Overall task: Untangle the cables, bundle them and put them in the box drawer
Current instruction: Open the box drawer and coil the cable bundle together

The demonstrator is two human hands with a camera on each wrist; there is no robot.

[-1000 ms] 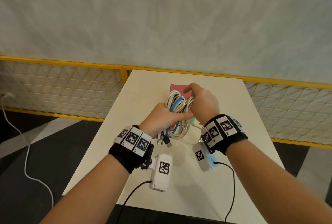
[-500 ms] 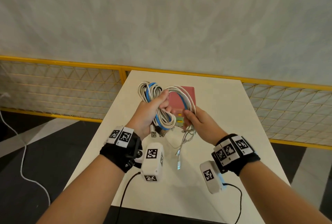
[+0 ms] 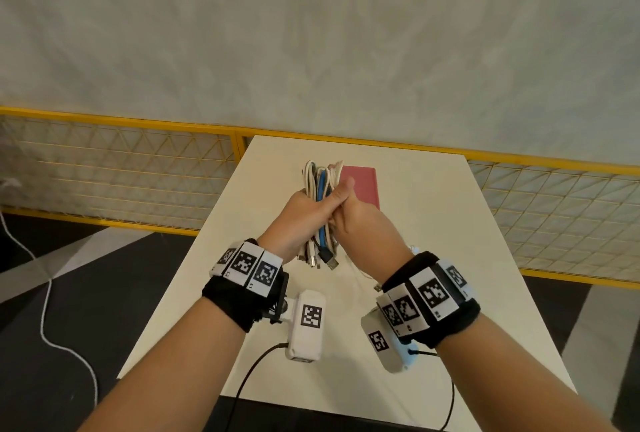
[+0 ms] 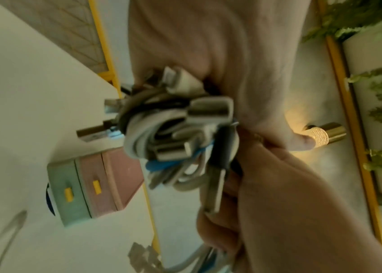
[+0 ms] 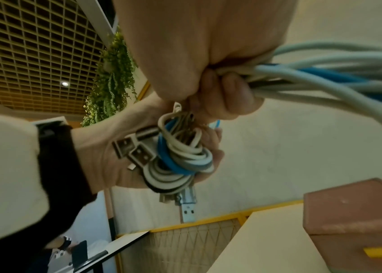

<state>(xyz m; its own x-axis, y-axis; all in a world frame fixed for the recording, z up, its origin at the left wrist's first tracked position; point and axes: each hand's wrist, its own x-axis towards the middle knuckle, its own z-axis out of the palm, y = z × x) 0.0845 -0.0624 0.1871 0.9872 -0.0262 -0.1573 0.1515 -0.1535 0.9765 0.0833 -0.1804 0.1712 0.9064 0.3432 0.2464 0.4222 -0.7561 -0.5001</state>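
Both hands [image 3: 332, 213] now clasp the cables [image 3: 320, 182] above the white table [image 3: 433, 258].

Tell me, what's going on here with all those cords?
A person is gathering a bunch of charging cables into one bundle above a white table. The left hand grips the folded loops around the middle, plugs hanging out below. The right hand is pressed against it, fingers curled round the same cables. The small pink box with drawers sits on the table just behind; nothing has gone into it yet.
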